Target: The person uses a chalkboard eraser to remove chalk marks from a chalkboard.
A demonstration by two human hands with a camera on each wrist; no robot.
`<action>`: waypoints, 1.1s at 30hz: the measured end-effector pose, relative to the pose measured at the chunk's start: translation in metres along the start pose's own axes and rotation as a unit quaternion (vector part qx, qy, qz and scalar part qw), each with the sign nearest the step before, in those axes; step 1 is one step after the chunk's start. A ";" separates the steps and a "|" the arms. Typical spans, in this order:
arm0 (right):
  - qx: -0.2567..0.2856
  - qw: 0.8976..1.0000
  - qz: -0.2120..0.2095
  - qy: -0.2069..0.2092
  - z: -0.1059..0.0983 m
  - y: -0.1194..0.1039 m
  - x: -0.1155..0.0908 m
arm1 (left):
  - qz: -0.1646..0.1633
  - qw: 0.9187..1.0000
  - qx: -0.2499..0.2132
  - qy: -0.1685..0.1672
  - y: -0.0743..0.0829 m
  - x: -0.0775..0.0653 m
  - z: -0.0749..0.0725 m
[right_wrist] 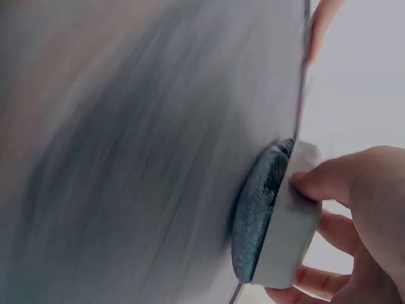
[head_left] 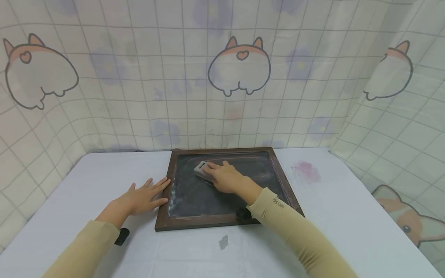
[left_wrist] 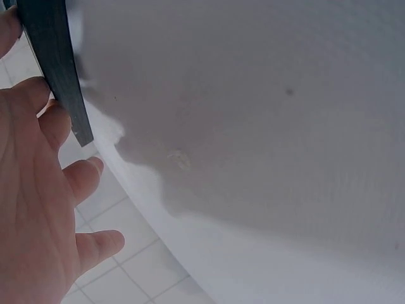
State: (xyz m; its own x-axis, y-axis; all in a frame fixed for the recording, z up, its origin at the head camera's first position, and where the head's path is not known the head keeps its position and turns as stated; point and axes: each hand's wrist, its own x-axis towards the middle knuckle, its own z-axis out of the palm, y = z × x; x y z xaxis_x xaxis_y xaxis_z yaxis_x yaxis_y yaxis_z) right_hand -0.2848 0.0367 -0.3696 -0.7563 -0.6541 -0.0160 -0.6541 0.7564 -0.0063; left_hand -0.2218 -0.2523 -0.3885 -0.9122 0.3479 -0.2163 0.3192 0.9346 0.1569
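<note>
A chalkboard (head_left: 222, 200) in a brown wooden frame lies flat on the white table. My right hand (head_left: 227, 178) grips a grey chalkboard eraser (head_left: 203, 171) against the dark surface, left of its middle. In the right wrist view the eraser (right_wrist: 278, 221) shows a dark fuzzy pad touching the board, and the thumb and fingers hold its pale back. My left hand (head_left: 144, 197) rests with spread fingers on the frame's left edge. The left wrist view shows the left hand (left_wrist: 38, 177) with fingertips at the dark frame (left_wrist: 60, 69). Faint chalk smears mark the board.
White table cloth (head_left: 104, 173) surrounds the board, with a pink smudge (head_left: 306, 172) to the right and a grey patch (head_left: 223, 242) in front. A grid-patterned curtain (head_left: 167, 77) with cartoon animals stands behind and along both sides.
</note>
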 end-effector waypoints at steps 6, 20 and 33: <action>-0.041 0.998 -0.038 -0.001 -0.006 -0.026 0.006 | -0.002 1.000 -0.002 0.002 0.000 0.001 -0.001; 0.041 0.994 0.097 0.018 -0.003 0.069 -0.021 | 0.010 1.000 0.002 0.001 0.001 -0.001 -0.002; 0.031 0.987 0.155 0.006 -0.006 0.125 -0.065 | 0.013 1.000 0.015 -0.002 -0.004 0.000 -0.002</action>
State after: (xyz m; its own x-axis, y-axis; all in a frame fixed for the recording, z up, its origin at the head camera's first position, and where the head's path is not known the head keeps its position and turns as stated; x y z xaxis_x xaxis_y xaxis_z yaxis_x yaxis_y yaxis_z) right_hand -0.3175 0.1737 -0.3633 -0.9200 -0.3917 -0.0140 -0.3901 0.9186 -0.0635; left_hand -0.2235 -0.2561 -0.3867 -0.9029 0.3716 -0.2163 0.3496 0.9273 0.1338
